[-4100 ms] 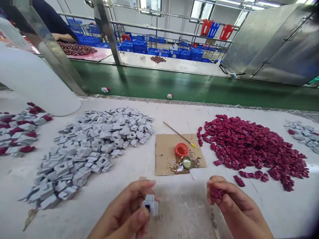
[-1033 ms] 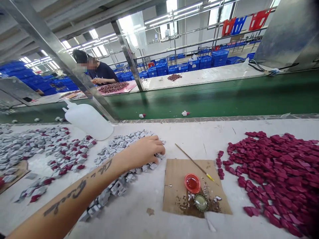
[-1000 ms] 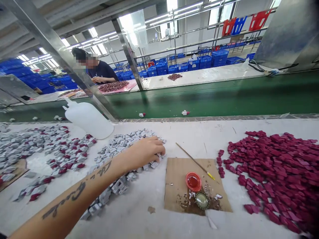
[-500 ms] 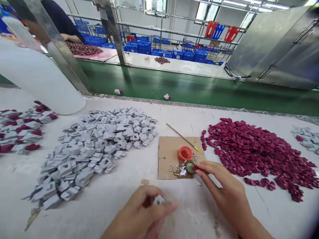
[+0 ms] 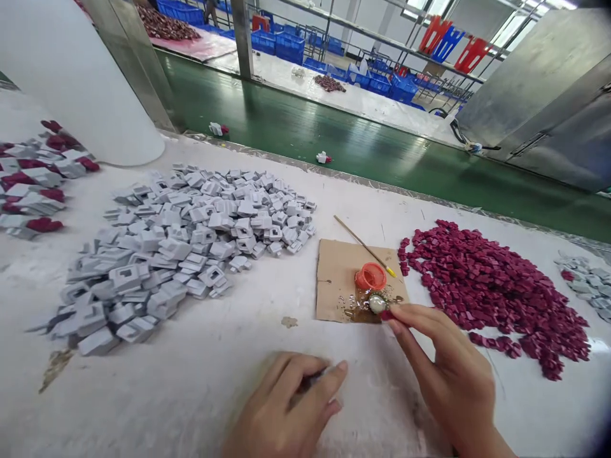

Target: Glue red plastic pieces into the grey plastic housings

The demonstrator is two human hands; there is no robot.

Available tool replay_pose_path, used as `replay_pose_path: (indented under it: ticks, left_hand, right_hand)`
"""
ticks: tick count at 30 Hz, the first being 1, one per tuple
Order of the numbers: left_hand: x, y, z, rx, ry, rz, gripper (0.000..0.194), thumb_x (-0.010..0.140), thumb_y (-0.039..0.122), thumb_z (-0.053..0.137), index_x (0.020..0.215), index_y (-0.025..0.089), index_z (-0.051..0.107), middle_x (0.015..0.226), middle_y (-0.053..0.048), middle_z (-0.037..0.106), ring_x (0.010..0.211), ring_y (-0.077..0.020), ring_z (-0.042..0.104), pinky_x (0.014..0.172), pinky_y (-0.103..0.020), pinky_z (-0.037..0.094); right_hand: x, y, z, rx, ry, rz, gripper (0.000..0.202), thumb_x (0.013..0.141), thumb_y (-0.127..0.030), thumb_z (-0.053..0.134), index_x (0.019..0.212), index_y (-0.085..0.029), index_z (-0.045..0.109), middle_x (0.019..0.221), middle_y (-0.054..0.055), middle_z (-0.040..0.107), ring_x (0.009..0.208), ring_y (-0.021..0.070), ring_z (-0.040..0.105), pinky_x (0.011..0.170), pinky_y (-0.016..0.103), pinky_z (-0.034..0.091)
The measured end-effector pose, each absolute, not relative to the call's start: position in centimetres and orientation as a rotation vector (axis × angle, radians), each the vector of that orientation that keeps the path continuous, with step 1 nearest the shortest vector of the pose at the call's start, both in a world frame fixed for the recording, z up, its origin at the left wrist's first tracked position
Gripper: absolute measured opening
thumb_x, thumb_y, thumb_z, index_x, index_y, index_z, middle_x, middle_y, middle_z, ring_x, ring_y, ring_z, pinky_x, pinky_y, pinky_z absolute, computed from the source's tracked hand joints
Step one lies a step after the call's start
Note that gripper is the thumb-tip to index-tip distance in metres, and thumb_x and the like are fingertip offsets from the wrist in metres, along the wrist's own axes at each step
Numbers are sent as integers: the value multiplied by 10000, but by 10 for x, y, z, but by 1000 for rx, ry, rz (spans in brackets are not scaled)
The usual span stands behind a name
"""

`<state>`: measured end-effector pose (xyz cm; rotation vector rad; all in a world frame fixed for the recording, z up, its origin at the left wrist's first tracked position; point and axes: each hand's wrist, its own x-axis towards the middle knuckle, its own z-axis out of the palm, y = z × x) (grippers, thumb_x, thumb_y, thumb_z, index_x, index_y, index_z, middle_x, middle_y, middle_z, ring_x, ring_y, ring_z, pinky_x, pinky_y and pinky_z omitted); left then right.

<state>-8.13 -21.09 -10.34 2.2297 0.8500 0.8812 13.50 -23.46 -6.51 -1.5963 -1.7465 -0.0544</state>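
My right hand (image 5: 442,362) pinches a small dark red plastic piece (image 5: 386,315) at the near rim of a metal bottle cap (image 5: 377,303). The cap sits on a wet, stained cardboard square (image 5: 329,280), touching or close beside a red-orange round cap (image 5: 371,276) that holds liquid. Nearer to me, my left hand (image 5: 291,404) is curled over the white table, its fingers closed round a small grey plastic piece (image 5: 312,380) that is mostly hidden. A thin stick (image 5: 363,244) with a yellow tip lies across the cardboard's far edge.
Grey plastic pieces (image 5: 191,248) are heaped on the left, dark red pieces (image 5: 496,286) on the right. Joined grey-and-red pieces (image 5: 33,181) lie far left beside a white cylinder (image 5: 86,76). Beyond the table runs a green conveyor belt (image 5: 277,127) carrying two joined pieces.
The view has tilted and shifted. My left hand has turned more palm-down, hiding more of the grey piece. My right hand still holds the red piece by the bottle cap.
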Motion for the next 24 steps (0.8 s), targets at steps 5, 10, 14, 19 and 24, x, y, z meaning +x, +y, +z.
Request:
replay_pose_path:
  ticks: [5, 10, 14, 19, 24]
  left_hand:
    - [-85, -208, -104, 2030, 841, 839, 281, 820, 83, 675, 1052, 191, 560, 920, -7, 670, 860, -146, 624, 771, -215, 516]
    - [-84, -209, -103, 1990, 839, 870, 250, 827, 54, 652, 1021, 190, 573, 943, -1, 684, 904, -133, 631, 814, -204, 505]
    - [-84, -209, -103, 1998, 842, 883, 218, 840, 61, 635, 1013, 181, 578, 947, -5, 688, 910, -128, 631, 830, -199, 498]
    - [-85, -206, -102, 1979, 835, 872, 219, 848, 57, 607, 1024, 185, 581, 953, -11, 689, 916, -135, 633, 832, -207, 508]
    - [-84, -208, -102, 2061, 868, 838, 181, 864, 110, 595, 1002, 222, 559, 928, 8, 697, 881, -134, 658, 810, -204, 526]
  right_hand:
    - [102, -264, -69, -1515, -1533, 406, 193, 867, -90, 604, 1008, -219, 631, 931, 11, 654, 865, 103, 643, 728, 155, 564]
    - [84, -272, -84, -1469, -1525, 517, 223, 850, -81, 625, 1029, -213, 635, 945, 23, 658, 884, 110, 651, 757, 156, 569]
    - [85, -270, -87, -1434, -1602, 521, 270, 841, -38, 613, 1058, -197, 622, 976, 41, 657, 919, 124, 653, 780, 178, 572]
    - [88, -267, -82, -1344, -1822, 519, 311, 810, 34, 606, 1060, -151, 613, 1005, 83, 656, 975, 155, 644, 813, 214, 577]
    - [81, -264, -84, -1344, -1811, 546, 283, 850, 7, 573, 1086, -148, 575, 1023, 87, 652, 990, 134, 643, 846, 188, 559]
